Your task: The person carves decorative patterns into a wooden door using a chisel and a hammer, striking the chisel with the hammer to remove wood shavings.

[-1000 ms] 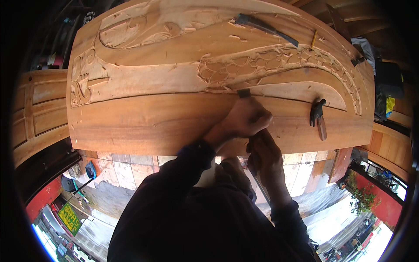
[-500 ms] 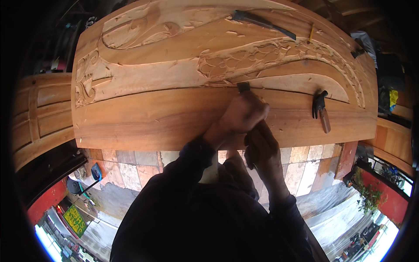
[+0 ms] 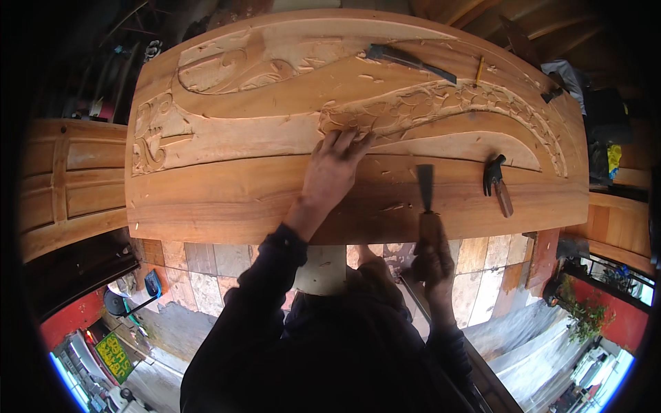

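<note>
A large wooden panel (image 3: 227, 199) with relief carving of scales and scrolls lies in front of me. My left hand (image 3: 332, 172) rests on it with fingers outstretched, the tips touching the carved scales near the middle. My right hand (image 3: 434, 268) is closed round the wooden handle of a wide flat chisel (image 3: 425, 187), just off the panel's near edge. The chisel's dark blade points away from me, above the plain near strip. To its right lies a claw hammer (image 3: 498, 186) with a wooden handle.
A long dark metal tool (image 3: 412, 63) and a yellow pencil (image 3: 478, 71) lie on the panel's far side. Wood chips (image 3: 394, 206) are scattered about. Panelled wooden doors (image 3: 86, 180) stand at the left. Below is a tiled floor (image 3: 201, 258).
The chisel has come back from the carved line toward me, now in my right hand alone. My left hand has moved left and spread on the carving. The view has shifted slightly.
</note>
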The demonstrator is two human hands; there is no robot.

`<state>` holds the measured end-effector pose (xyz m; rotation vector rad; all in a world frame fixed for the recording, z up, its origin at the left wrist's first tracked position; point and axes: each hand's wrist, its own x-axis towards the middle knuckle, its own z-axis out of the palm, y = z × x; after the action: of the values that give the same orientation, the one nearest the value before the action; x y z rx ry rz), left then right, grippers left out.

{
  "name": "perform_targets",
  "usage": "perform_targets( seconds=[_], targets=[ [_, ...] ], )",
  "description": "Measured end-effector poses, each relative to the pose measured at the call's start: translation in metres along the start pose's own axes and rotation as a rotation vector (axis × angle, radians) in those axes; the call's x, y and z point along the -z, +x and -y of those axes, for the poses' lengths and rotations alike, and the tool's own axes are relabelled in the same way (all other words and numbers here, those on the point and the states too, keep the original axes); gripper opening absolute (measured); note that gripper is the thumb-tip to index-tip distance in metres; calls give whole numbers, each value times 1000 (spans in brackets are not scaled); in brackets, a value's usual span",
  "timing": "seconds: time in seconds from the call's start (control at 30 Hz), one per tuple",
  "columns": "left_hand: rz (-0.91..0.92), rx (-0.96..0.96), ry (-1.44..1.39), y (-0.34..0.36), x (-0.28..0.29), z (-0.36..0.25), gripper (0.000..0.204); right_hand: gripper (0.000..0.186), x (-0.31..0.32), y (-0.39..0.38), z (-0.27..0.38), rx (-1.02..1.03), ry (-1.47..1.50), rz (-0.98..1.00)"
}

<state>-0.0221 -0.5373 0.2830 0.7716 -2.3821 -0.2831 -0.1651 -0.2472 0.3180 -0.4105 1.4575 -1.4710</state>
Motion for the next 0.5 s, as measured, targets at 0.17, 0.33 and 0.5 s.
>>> perform_targets(
  seconds=[0.17,0.33,0.5],
  targets=[
    [149,-133,56,12,-18,18,32,60,0,-8,4,73,140,-216],
    [-11,111,237,-12,-13,88,34,44,-10,-18,-12,93,142,-320],
    [-126,42,162,-22,17,34,46,49,4,-32,-41,95,125,-297]
  ],
)
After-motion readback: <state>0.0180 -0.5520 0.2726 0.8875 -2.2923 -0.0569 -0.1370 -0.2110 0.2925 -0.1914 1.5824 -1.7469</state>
